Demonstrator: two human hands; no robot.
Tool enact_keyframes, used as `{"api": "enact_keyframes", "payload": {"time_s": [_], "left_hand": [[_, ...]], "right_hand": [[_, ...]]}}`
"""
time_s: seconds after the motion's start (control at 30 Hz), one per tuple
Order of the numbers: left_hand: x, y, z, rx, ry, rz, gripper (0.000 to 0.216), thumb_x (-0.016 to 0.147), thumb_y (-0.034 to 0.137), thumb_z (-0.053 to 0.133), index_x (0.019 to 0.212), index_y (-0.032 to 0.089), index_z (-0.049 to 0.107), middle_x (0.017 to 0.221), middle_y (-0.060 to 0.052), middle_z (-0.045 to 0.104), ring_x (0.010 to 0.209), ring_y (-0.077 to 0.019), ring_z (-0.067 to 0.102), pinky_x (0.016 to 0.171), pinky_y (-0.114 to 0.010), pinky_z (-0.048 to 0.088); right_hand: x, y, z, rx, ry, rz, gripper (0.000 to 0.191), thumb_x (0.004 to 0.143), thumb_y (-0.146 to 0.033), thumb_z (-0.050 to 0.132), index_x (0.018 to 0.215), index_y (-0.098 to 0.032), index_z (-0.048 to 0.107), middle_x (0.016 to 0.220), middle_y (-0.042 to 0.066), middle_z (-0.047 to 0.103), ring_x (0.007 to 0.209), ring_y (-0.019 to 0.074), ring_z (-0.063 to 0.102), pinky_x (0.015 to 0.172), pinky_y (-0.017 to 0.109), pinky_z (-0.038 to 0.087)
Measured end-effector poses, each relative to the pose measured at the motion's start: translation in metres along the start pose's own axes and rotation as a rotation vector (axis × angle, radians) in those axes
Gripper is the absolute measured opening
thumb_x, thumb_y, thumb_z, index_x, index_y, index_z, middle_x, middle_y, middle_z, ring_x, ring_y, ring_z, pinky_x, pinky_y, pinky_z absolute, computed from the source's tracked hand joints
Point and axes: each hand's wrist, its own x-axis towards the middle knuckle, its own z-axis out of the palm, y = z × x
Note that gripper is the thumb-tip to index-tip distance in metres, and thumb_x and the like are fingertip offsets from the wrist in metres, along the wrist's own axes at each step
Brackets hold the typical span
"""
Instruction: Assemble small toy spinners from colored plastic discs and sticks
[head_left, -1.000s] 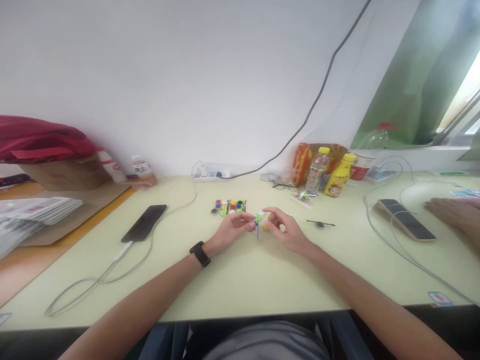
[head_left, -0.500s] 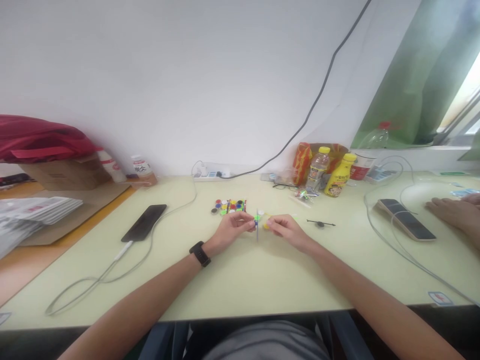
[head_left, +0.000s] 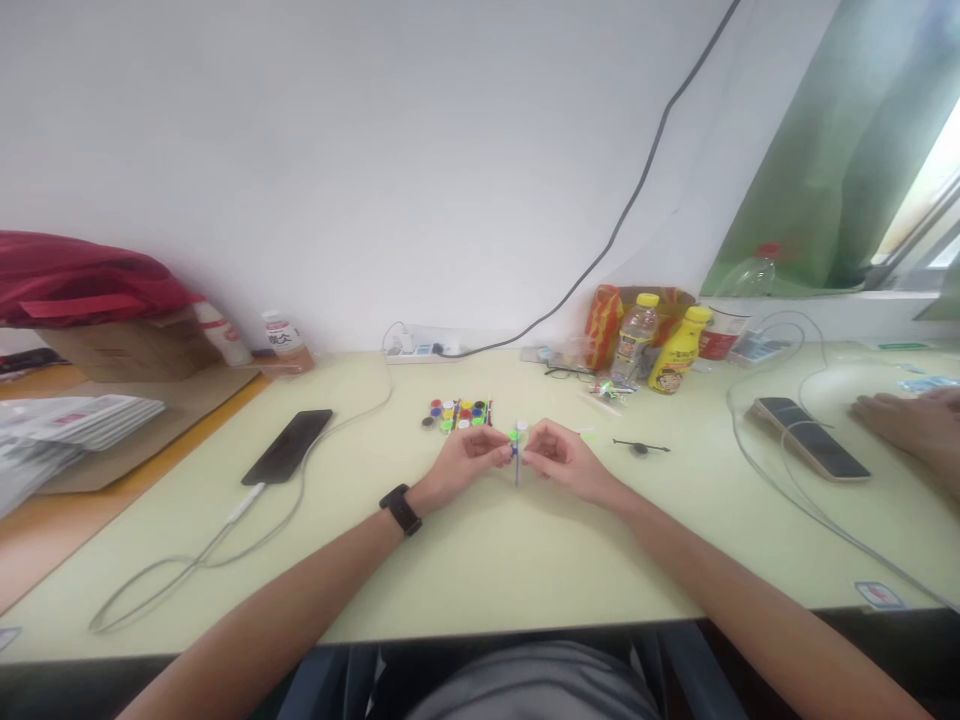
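Over the middle of the desk, my left hand (head_left: 480,452) pinches a thin blue stick-like piece (head_left: 517,472) that stands about upright. My right hand (head_left: 564,458) is closed in a pinch right beside it, its fingertips at the blue piece. What sits between the right fingertips is hidden. Just behind the hands lie small round coloured discs (head_left: 436,412) in rows, partly covered by my left hand. A white round piece (head_left: 523,426) shows between the hands. To the right lies a black thin rod with a small round part (head_left: 640,448).
A phone (head_left: 289,446) on a charging cable lies left; another phone (head_left: 814,438) lies right, near another person's hand (head_left: 896,420). Bottles (head_left: 679,350), a snack bag (head_left: 604,325) and glasses (head_left: 566,374) stand or lie at the back right. A power strip (head_left: 416,350) is by the wall.
My right hand has moved left, up to the blue piece in my left hand. The small yellow piece seen at its fingertips is now out of sight. My left hand has barely moved.
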Motion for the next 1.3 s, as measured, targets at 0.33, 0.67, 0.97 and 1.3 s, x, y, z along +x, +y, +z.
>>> {"api": "enact_keyframes", "payload": {"time_s": [0.33,0.67,0.97,1.3], "left_hand": [[0.000,-0.009,-0.002,0.014,-0.071,-0.010,0.032,0.080,0.037,0.087,0.096,0.013,0.072,0.097,-0.010,0.079,0.089,-0.0216,0.075,0.083,-0.034,0.060],[-0.001,-0.010,-0.001,0.002,-0.102,-0.052,0.032,0.084,0.040,0.083,0.094,0.014,0.067,0.090,-0.008,0.078,0.084,-0.0196,0.075,0.082,-0.034,0.060],[-0.001,-0.012,0.001,0.415,-0.092,0.074,0.040,0.100,0.050,0.057,0.085,0.015,0.070,0.086,-0.006,0.071,0.077,-0.0163,0.063,0.069,-0.028,0.050],[-0.013,-0.002,0.005,0.863,-0.278,0.355,0.048,0.101,0.040,0.059,0.149,0.031,0.054,0.156,-0.007,0.052,0.134,-0.0291,0.048,0.118,-0.049,0.037]], "right_hand": [[0.001,0.002,0.000,-0.084,-0.017,-0.032,0.036,0.088,-0.053,0.074,0.096,-0.022,0.059,0.082,-0.001,0.060,0.066,0.0122,0.051,0.062,0.027,0.042],[-0.003,-0.004,0.002,-0.303,-0.056,-0.055,0.020,0.096,-0.041,0.063,0.097,-0.020,0.064,0.080,0.000,0.063,0.069,0.0136,0.053,0.065,0.027,0.042],[-0.005,-0.006,-0.021,-0.531,-0.246,0.033,0.017,0.073,-0.015,0.061,0.064,-0.020,0.047,0.061,-0.006,0.047,0.059,0.0111,0.044,0.057,0.025,0.033],[-0.018,-0.030,-0.085,-1.173,-0.254,0.310,0.017,0.068,-0.022,0.063,0.062,-0.020,0.047,0.066,-0.003,0.056,0.064,0.0136,0.047,0.058,0.027,0.027]]}}
